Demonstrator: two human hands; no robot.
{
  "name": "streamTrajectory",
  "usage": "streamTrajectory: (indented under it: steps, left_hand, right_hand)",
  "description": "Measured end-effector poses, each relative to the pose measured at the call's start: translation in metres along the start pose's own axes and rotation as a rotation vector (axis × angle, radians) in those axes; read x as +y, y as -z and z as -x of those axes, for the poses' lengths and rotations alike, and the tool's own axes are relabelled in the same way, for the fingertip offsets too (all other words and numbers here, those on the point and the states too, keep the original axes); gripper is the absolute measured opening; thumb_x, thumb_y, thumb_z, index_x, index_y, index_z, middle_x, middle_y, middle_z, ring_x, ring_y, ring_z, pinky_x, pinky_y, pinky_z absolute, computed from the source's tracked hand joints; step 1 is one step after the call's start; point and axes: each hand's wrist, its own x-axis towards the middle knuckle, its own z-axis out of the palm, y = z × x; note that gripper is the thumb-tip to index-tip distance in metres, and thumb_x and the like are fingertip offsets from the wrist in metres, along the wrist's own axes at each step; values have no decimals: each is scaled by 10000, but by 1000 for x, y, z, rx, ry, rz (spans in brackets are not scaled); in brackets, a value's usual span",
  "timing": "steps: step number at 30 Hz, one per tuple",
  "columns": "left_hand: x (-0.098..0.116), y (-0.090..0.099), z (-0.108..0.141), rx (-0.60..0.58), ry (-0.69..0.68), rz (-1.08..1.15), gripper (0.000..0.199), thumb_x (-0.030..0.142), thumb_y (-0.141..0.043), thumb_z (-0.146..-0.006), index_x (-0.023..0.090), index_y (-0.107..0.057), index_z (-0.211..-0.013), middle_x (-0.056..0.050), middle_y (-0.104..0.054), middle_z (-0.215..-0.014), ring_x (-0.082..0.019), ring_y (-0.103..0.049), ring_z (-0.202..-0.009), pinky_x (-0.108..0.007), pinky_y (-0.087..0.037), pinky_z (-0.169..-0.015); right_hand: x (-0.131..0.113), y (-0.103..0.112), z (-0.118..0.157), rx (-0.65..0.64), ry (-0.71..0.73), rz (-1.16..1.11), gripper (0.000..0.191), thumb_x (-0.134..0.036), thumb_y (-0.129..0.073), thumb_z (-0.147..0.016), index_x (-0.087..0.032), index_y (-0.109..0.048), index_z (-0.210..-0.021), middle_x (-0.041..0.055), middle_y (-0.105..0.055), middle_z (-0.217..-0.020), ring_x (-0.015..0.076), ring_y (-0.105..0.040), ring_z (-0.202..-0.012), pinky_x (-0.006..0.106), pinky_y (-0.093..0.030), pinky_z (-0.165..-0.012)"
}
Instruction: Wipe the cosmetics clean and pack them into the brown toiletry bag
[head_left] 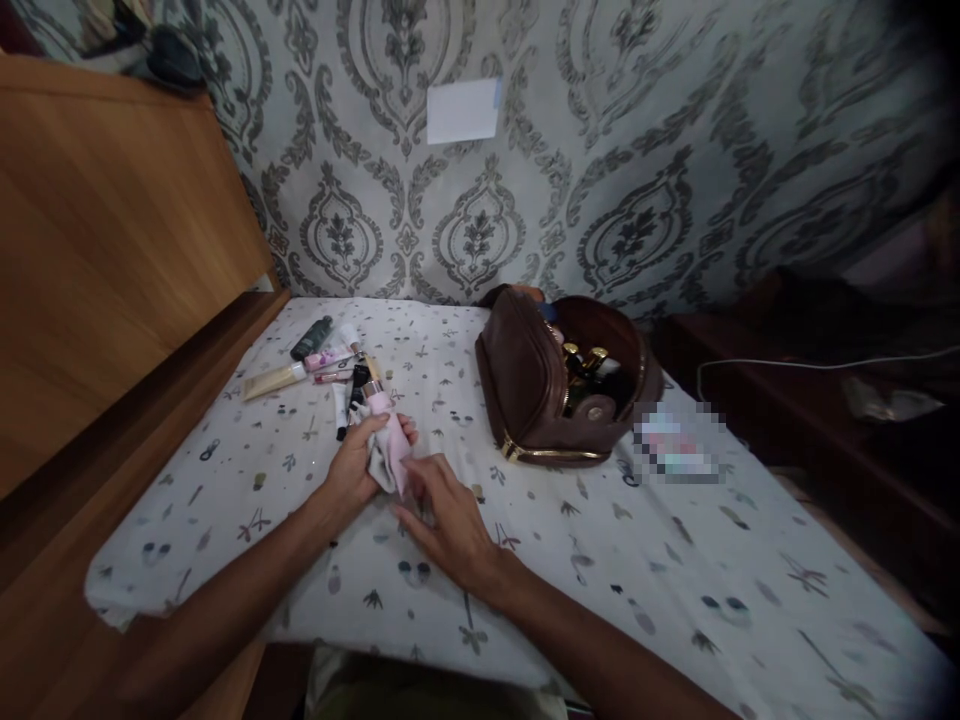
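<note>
My left hand (358, 462) is wrapped round a small pink bottle (381, 402) with a shiny metallic collar, together with a pale pink and white cloth (386, 460). The bottle's top points away from me, and its lower part is hidden by the cloth and fingers. At the near end of the cloth is my right hand (450, 522), its fingers curled and its fingertips at the cloth's edge. Just beyond my left hand lies a loose group of cosmetics: a dark grey bottle (312, 338), a beige tube (274, 382), a pink-and-white tube (328, 358) and a black tube (360, 376).
A brown zippered cosmetic bag (517, 375) stands unzipped at right with gold-capped items (595, 360) inside. Beside it is a blurred-out item (679, 442). The table cover (525, 560) is patterned. Wooden furniture (112, 250) borders the left; a patterned wall rises behind.
</note>
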Motion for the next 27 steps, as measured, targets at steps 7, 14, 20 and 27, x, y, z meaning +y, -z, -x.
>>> streamTrajectory:
  steps: [7,14,20,27]
  left_hand:
    - [5,-5,12,-93,-35,29,153,269,-712,-739,156,-611,-726,6,-637,-616,-136,-636,-570,-251,-580,-623]
    - [11,-36,19,-223,-153,-59,452,590,-770,-657,190,-562,-683,32,-566,-554,-128,-575,-526,-239,-566,-569]
    - [2,-90,28,-239,-234,-242,519,685,-746,-619,223,-617,-817,13,-682,-687,-199,-686,-653,-253,-563,-546]
    - [-5,-158,-4,-582,-350,-499,427,463,-875,-562,151,-700,-795,-49,-706,-687,-176,-634,-540,-220,-492,-466]
  right_hand:
    - [5,4,-8,-3,-393,-337,436,-382,-668,-807,-203,-536,-1182,33,-648,-916,177,-597,-782,297,-476,-691]
    - [-2,15,-16,-44,-615,-1157,530,-637,-759,-619,-191,-513,-766,-32,-599,-637,86,-535,-502,191,-400,-465]
    - [-16,79,-19,322,-518,-1250,467,-562,-732,-720,-209,-491,-907,-11,-648,-753,122,-635,-520,177,-425,-384]
    - [-11,179,-25,620,-384,-998,361,-485,-697,-790,-206,-541,-957,-24,-633,-664,94,-579,-464,167,-416,-388]
